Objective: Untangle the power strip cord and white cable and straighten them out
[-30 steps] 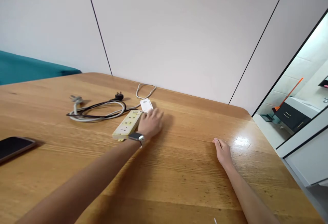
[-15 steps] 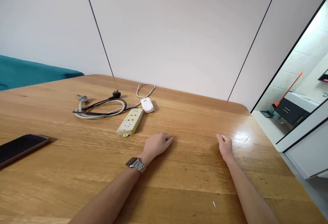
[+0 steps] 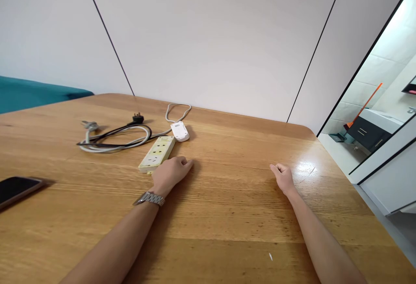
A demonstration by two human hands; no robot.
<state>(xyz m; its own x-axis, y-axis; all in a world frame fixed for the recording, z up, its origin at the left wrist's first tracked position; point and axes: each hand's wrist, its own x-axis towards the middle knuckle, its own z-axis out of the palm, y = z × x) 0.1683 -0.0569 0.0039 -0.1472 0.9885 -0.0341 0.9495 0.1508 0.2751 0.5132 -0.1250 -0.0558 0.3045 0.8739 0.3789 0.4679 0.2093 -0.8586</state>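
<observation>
My left hand (image 3: 169, 173) rests palm down on the wooden table (image 3: 227, 214), fingers loosely curled and holding nothing. It sits just beside the near end of the power strip (image 3: 157, 154), at its right side; whether my knuckles actually touch the casing I cannot tell. The strip lies flat, running away from me toward the wall, its sockets facing up. My right hand (image 3: 283, 178) is well apart from it, far to the right, set on its edge on the table with the fingers lightly bent and nothing in it.

Counting what lies here: one power strip, pale yellow. One small white adapter (image 3: 180, 130) just beyond the strip's far end, with a loop of pale cord behind it. One bundle of cables (image 3: 113, 139) to the left of the strip, grey and black strands coiled together, with one black plug (image 3: 138, 117) at its far side and a grey plug at its left tip. One dark phone (image 3: 16, 188) lies at the left edge, screen up. One metal watch (image 3: 150, 198) is on my left wrist.
</observation>
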